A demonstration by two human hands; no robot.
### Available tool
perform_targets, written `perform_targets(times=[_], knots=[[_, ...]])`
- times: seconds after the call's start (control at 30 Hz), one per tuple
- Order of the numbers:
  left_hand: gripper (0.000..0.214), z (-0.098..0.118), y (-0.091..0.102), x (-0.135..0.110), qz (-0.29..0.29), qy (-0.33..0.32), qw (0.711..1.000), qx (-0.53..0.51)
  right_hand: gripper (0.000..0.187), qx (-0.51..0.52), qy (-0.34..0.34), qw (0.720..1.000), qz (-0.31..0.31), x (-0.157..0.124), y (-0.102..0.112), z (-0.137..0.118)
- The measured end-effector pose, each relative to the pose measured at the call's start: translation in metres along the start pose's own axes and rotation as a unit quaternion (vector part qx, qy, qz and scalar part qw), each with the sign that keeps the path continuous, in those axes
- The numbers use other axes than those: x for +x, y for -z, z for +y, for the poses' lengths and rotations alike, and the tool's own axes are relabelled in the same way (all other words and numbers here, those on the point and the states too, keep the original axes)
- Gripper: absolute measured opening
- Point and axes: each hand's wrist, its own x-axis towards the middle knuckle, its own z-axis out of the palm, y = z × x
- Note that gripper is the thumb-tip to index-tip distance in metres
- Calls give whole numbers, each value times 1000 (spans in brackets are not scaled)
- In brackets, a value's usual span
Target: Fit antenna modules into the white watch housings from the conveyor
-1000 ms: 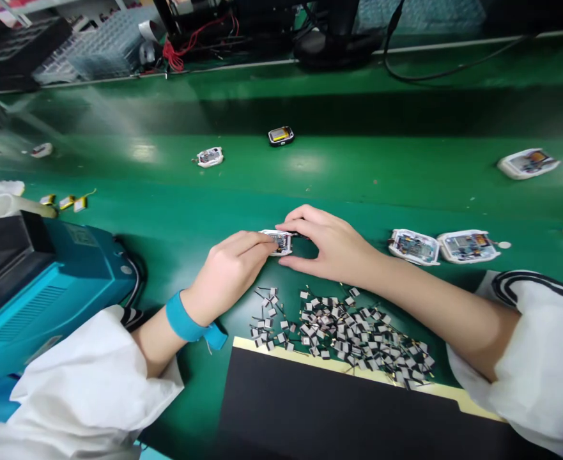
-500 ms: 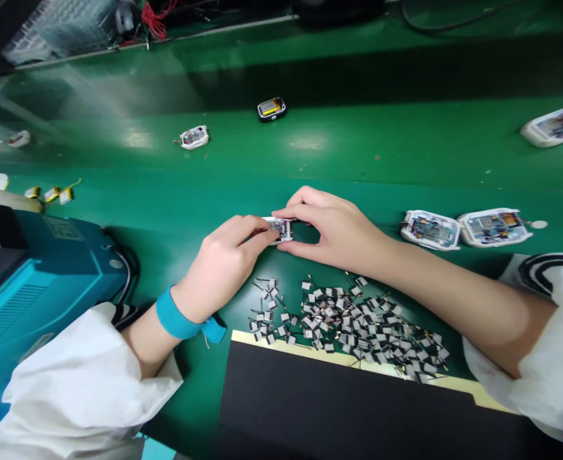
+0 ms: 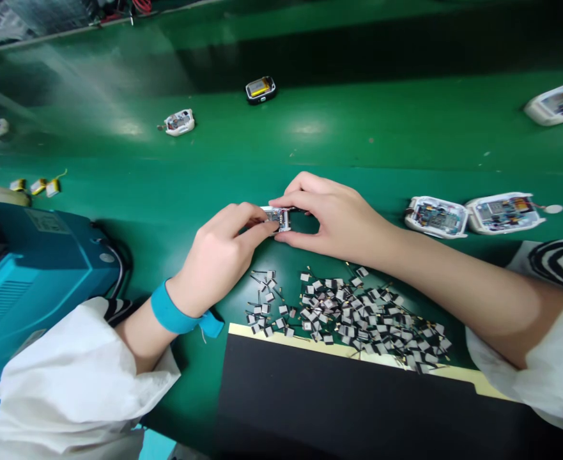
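Gripping white device [image 3: 284, 218] edgewise: right hand [image 3: 335, 218] | touching it, grip unclear: left hand [image 3: 222, 253] | green table [image 3: 339, 147] beyond

Item: one small white-framed electronic device housing [image 3: 287, 223], open on its upper side, with the populated circuit board [image 3: 276, 215] exposed within. Pose: roughly level, face up, long axis running left to right. Location: between the left hand [image 3: 220, 253], whose fingers cover its left part, and the right hand [image 3: 339, 214], whose thumb and fingertips touch its near and far edges.
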Motion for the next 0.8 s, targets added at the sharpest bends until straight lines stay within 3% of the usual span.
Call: perform_targets(times=[0.8], knots=[[23,0,-2,0,8,8,1000,-16,33,7,0,1000,-3,0,1,1]])
